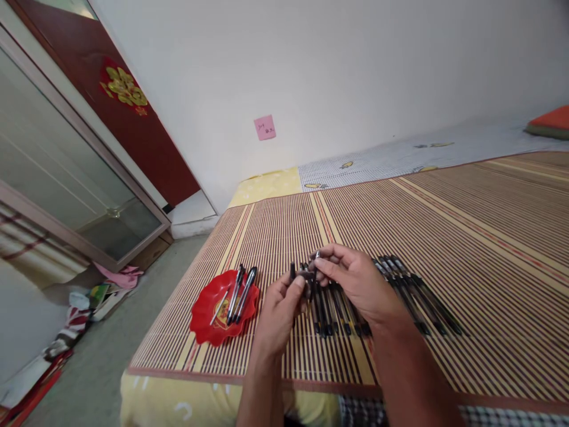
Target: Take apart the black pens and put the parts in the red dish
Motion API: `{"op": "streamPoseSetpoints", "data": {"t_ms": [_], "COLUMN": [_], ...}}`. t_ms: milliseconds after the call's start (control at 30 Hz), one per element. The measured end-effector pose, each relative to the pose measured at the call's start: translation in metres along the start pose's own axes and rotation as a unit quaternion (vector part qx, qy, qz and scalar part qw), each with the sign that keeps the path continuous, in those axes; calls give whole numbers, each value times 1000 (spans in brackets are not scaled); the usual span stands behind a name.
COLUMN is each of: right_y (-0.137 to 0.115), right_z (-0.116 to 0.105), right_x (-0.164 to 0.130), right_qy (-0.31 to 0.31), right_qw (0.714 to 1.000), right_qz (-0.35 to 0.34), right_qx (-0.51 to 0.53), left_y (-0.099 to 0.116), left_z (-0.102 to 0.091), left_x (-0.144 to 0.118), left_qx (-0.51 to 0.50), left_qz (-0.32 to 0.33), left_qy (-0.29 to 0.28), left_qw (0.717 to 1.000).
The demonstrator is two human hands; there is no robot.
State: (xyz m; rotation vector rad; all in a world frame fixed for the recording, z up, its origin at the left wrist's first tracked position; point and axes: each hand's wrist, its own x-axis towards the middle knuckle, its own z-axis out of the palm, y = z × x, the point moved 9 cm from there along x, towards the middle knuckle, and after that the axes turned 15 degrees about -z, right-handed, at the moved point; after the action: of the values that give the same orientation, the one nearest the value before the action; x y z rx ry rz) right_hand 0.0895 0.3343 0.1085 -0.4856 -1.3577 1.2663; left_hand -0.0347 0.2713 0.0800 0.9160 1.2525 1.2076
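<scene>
My left hand (284,299) is closed, thumb against fingers, around a dark piece of a pen (304,275). Close beside it, my right hand (349,273) pinches a small pen part with a silvery end (317,255). Both hands are held together above the mat, and the fingers partly hide what they grip. Under and between them lies a row of black pens (326,311), partly covered by the right hand. To the left, a red scalloped plate (200,305) holds a few clear-barrelled pens (244,295) and a thin white refill (219,308).
More black pens (420,296) lie side by side right of my right wrist. A striped bamboo mat (444,225) covers the bed. A pink note (265,127) is stuck on the white wall. An orange item (551,121) sits at the far right; a sliding glass door (89,160) stands left.
</scene>
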Motion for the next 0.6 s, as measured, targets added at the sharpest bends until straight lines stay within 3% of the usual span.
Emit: {"op": "streamPoseSetpoints", "data": {"t_ms": [100,233,467,600], "right_y": [-4,-10,-26,-27], "right_z": [-23,-47,-59,-60], "right_x": [1,-2,-7,-6], "right_qy": [102,228,311,308], "right_qw": [994,966,928,931], "right_qz": [-24,-77,-154,-155], "right_qx": [24,90,133,124], "left_y": [1,1,5,4], "left_z": [0,4,10,11], "left_x": [0,0,-3,-2], "left_qx": [29,71,100,114], "left_qz": [15,12,7,12], "left_qy": [-9,-24,-37,-44], "left_qw": [999,997,994,992]}}
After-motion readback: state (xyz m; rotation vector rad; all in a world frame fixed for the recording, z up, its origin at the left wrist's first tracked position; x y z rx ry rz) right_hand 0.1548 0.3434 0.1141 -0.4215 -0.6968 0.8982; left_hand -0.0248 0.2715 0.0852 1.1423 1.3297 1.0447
